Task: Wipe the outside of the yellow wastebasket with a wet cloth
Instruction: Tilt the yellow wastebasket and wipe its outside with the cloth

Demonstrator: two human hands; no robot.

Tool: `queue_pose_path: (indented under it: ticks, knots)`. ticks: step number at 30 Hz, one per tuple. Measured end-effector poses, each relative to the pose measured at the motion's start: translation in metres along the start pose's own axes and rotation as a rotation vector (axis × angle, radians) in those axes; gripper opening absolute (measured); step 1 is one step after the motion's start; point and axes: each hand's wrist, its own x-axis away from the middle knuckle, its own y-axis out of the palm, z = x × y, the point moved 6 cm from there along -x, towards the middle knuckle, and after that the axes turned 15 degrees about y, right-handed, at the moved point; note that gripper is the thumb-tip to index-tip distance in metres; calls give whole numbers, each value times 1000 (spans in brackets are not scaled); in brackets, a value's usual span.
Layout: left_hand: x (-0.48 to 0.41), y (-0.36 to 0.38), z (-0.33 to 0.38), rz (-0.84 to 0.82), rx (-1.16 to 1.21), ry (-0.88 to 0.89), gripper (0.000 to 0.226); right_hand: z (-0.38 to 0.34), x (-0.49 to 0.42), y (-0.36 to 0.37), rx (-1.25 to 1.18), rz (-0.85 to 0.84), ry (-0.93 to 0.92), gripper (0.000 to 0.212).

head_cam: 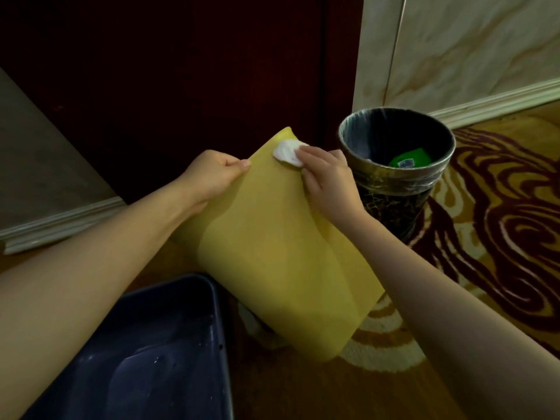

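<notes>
Head | right fingers [306, 153] press cloth [288, 153] on wastebasket [272, 244]; left fingers [239, 165] grip its edge

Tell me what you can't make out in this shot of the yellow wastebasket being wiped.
All in the head view:
- The yellow wastebasket: its opening and inside face away, unseen.
- White cloth: partly covered by the right hand; wetness unclear.
- Left hand: fingers hidden behind the basket's edge.
- Green item in the dark bin: label too small to read.
- Blue tub: cut off by the bottom edge.
</notes>
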Motion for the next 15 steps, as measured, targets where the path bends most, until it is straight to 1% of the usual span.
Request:
queue_pose_path:
  ticks: [5, 10, 15]
  knots:
    - [-2, -3, -8, 26, 37, -21, 25, 7, 56, 7, 28, -6, -151, 26]
    - [-5, -5, -14, 23, 9, -37, 22, 26, 120, 21, 0, -18, -124, 27]
    - [-9, 3, -6, -15, 2, -5, 23, 33, 164, 18, 22, 28, -134, 29]
